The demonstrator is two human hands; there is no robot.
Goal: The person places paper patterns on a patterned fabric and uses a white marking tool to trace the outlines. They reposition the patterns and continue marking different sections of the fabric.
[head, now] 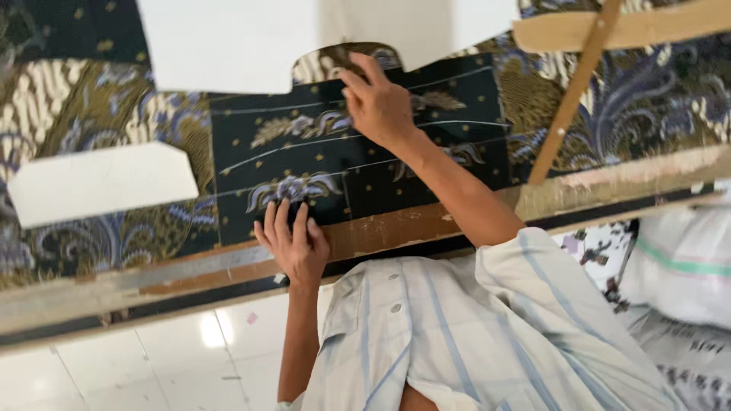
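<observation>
A dark navy batik cloth point(304, 164) with gold dots, floral motifs and thin white lines lies spread on a wooden table point(114, 289). My left hand point(293, 242) rests flat on the cloth's near edge, fingers stretched out and holding nothing. My right hand point(378, 105) reaches further over the cloth, its fingertips just under the curved cut-out of a large white paper pattern point(228, 46). Whether its fingers pinch anything small is hidden from view. My striped shirt point(457, 335) fills the lower middle.
A smaller white paper piece point(99, 183) lies on brown and blue patterned fabric point(99, 236) at the left. A long wooden stick point(575, 91) and a wooden slat point(632, 27) lie at the upper right. White sacks point(685, 259) stand at the right; white floor tiles point(152, 365) show below.
</observation>
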